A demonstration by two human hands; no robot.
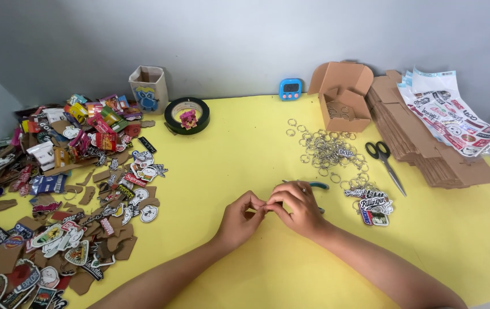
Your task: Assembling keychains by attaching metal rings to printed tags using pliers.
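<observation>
Both hands meet over the yellow desk [245, 149], a little in front of the ring pile [326, 147], which serves as the landmark here. The left hand [240, 219] and right hand [297, 207] pinch their fingertips together on something small between them; it is too tiny and too hidden to name, so each grip is narrow, closed on that unseen bit. Just behind the right hand, between it and the ring pile, lie teal-handled pliers [316, 185], partly covered by the knuckles.

To the right of the ring pile lie black-handled scissors [383, 160], blades pointing toward the person. In front of the pile and right of the right hand sits a small cluster of finished keychains [371, 206]. Behind the pile stands an open cardboard box [343, 97], and left of that box a small blue timer [290, 88] against the wall. Right of the scissors rests a stack of flat cardboard [422, 143] with printed sticker sheets [451, 114] on top.

Far left of the ring pile spreads a big heap of stickers [79, 189] and brown backing scraps. Behind that heap are a paper cup [148, 88] and a roll of black tape [186, 115] with a pink figure in its middle
</observation>
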